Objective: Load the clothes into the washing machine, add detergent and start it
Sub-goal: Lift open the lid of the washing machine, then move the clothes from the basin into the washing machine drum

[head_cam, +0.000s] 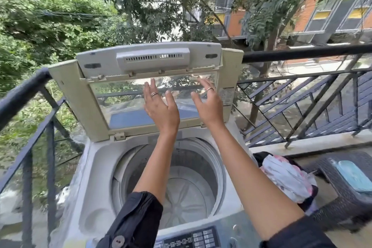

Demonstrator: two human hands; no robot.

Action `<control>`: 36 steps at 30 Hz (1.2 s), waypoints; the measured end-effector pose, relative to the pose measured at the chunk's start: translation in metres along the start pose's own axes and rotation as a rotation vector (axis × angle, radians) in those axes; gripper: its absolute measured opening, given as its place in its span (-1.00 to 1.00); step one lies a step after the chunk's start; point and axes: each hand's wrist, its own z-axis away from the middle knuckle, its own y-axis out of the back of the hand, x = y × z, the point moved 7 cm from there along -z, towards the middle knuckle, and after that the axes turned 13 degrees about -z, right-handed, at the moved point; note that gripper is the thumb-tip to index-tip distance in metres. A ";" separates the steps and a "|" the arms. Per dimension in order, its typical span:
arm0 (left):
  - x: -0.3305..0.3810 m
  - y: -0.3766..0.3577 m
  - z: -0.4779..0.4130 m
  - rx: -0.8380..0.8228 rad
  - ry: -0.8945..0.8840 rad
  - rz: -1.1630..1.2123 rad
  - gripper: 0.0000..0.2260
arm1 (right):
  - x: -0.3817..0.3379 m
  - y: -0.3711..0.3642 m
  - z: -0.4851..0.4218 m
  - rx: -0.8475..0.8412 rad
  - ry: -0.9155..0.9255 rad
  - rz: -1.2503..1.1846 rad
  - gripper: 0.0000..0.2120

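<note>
A white top-loading washing machine (96, 167) stands on a balcony with its folding lid (80, 96) raised upright at the back. Its drum (189, 187) holds no clothes. My left hand (161, 106) and my right hand (207, 102) are both up in front of the lid's clear panel, fingers spread, holding nothing; whether they touch the panel I cannot tell. A pile of clothes (285, 179), white, pink and dark, lies to the right of the machine. The control panel (193, 237) is at the near edge.
A dark metal railing (30, 147) runs along the left and behind the machine on the right. A dark wicker stool (342, 193) with a teal item (354, 177) on top stands at the right. Trees and buildings lie beyond.
</note>
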 end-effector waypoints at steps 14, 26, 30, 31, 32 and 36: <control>0.049 -0.125 0.163 -0.241 0.210 0.049 -0.77 | 0.085 0.185 0.050 0.102 -0.077 0.025 -0.82; 0.091 -0.240 0.265 -0.367 0.183 0.041 -0.78 | 0.191 0.318 0.063 0.245 -0.272 -0.025 -0.94; 0.094 -0.293 0.291 -0.463 0.209 -0.017 -0.79 | 0.230 0.356 0.057 0.283 -0.323 0.012 -0.91; 0.093 -0.309 0.296 -0.487 0.209 -0.029 -0.79 | 0.242 0.366 0.054 0.292 -0.340 0.015 -0.91; 0.094 -0.325 0.301 -0.509 0.209 -0.036 -0.79 | 0.253 0.376 0.052 0.297 -0.359 0.015 -0.90; 0.100 -0.388 0.314 -0.589 0.195 -0.084 -0.80 | 0.303 0.414 0.039 0.322 -0.430 0.062 -0.87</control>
